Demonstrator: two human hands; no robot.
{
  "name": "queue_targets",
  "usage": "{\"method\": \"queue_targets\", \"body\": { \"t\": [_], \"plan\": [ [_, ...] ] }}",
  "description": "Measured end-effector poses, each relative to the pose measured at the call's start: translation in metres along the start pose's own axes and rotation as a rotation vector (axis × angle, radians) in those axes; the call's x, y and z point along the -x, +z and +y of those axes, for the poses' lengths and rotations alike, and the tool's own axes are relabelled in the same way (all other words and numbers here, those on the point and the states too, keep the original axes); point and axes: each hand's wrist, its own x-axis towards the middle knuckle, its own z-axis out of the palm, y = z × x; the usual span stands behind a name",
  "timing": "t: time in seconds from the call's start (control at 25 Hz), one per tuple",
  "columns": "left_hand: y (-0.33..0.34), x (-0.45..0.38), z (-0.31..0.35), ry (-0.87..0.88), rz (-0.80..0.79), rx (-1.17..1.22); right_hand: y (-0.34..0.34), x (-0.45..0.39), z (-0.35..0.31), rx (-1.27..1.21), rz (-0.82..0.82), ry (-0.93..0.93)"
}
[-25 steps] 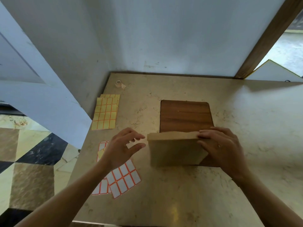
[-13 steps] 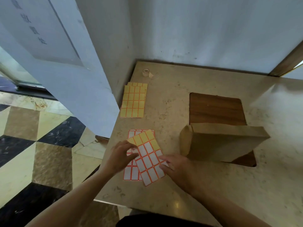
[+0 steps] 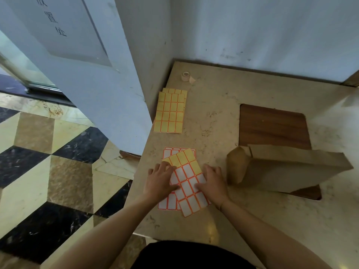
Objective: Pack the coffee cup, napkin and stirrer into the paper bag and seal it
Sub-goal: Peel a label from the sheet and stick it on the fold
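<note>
Both hands press flat on a white, orange-bordered label sheet point(image 3: 189, 184) beside the folded brown paper bag point(image 3: 287, 169).
Left hand point(image 3: 161, 181) should pin it, unclenched; right hand point(image 3: 212, 182) peels one corner slowly.

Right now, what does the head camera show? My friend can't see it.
Both hands, left hand and right hand, press on a label sheet on a stone counter. A folded paper bag stands to the right, partly on a wooden board. Farther back lie yellow labels and a tape roll.
</note>
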Motion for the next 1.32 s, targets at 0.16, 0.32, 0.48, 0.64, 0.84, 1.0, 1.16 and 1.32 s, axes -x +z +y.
{"method": "queue_targets", "body": {
  "t": [0.16,0.32,0.48,0.64,0.84,1.0,1.16,1.32],
  "plan": [
    [0.0,-0.001,-0.003,0.013,0.0,-0.009,0.007,-0.003,-0.003,-0.161,0.011,0.08],
    [-0.001,-0.002,-0.003,0.029,0.016,0.005,0.01,-0.009,-0.006,-0.266,0.036,0.145],
    [0.0,0.0,-0.005,0.041,0.018,0.011,-0.004,-0.013,-0.009,-0.448,-0.127,0.202],
    [0.001,0.002,-0.006,0.042,0.015,0.001,-0.013,-0.007,-0.007,-0.625,-0.296,0.213],
    [-0.011,-0.002,-0.001,0.095,0.081,0.087,-0.026,-0.003,-0.013,-0.634,-0.279,0.159],
    [-0.041,-0.013,0.018,0.239,0.275,0.29,-0.052,-0.004,-0.036,-0.679,-0.266,0.131],
    [-0.069,-0.019,0.037,0.234,0.346,0.445,-0.082,-0.001,-0.053,-0.765,-0.231,0.075],
    [-0.088,-0.015,0.044,0.248,0.323,0.51,-0.102,0.01,-0.062,-0.743,-0.221,-0.011]
  ]
}}
